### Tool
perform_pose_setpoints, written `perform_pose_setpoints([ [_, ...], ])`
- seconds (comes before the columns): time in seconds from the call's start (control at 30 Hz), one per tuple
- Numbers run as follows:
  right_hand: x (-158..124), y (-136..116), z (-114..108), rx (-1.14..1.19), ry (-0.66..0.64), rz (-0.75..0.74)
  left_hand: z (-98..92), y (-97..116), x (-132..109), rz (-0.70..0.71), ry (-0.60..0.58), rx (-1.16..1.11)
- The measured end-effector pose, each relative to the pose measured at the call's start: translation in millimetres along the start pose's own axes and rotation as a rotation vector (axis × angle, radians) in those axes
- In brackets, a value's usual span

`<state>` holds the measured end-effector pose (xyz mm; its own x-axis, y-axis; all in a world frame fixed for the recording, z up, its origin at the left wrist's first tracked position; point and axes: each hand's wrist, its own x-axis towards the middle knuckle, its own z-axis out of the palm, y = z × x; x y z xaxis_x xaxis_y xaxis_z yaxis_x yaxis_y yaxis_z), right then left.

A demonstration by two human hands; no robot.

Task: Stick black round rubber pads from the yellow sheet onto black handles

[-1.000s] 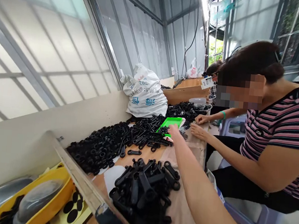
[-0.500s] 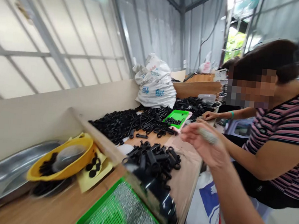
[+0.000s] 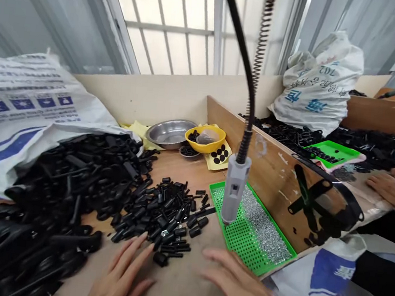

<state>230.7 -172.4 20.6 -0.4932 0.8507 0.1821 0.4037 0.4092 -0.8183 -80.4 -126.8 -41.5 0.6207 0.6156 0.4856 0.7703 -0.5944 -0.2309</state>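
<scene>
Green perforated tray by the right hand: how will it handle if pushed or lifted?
The green perforated tray looks like thin plastic, so probably light and slightly flexible. The loose small silver parts heaped on it would likely slide or spill if tilted. Flat on the bench, it should slide rather than tip, though the wooden board may block one side.

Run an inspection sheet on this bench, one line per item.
surface: wooden bench, tan sheet under the hands.
job's things: loose small black plastic parts; green perforated tray holding small metal pieces.
clutter: heap of larger black parts against a white woven sack.
grippers: left hand open beside the small parts; right hand open near the tray; neither holds anything.
cables: black cable runs down to a grey electric screwdriver hanging over the tray.
surroundings: steel bowl, yellow bowl, wooden divider, co-worker's hands.
</scene>
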Motion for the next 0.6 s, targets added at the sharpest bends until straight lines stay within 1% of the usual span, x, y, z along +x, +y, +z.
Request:
perform_pose_setpoints([
  [0.03,12,4,12,-0.103,-0.017,0.042,3.6,0,2,-0.008,-0.015,0.008],
  [0.1,32,14,36,-0.261,-0.012,0.098,11.7,-1,5,-0.013,-0.029,0.020],
  [0.17,48,27,55,-0.392,0.052,0.163,19.0,-2,8,-0.004,-0.022,0.022],
  [0.23,59,38,67,-0.476,0.118,0.203,24.1,-4,9,0.011,-0.025,0.014],
  [0.3,66,44,72,-0.516,0.140,0.223,26.9,-4,11,0.034,-0.047,-0.007],
  [0.4,73,46,75,-0.524,0.123,0.230,28.1,-3,12,0.055,-0.075,-0.055],
  [0.6,89,51,81,-0.561,0.168,0.186,28.5,-7,16,0.009,-0.040,-0.134],
])
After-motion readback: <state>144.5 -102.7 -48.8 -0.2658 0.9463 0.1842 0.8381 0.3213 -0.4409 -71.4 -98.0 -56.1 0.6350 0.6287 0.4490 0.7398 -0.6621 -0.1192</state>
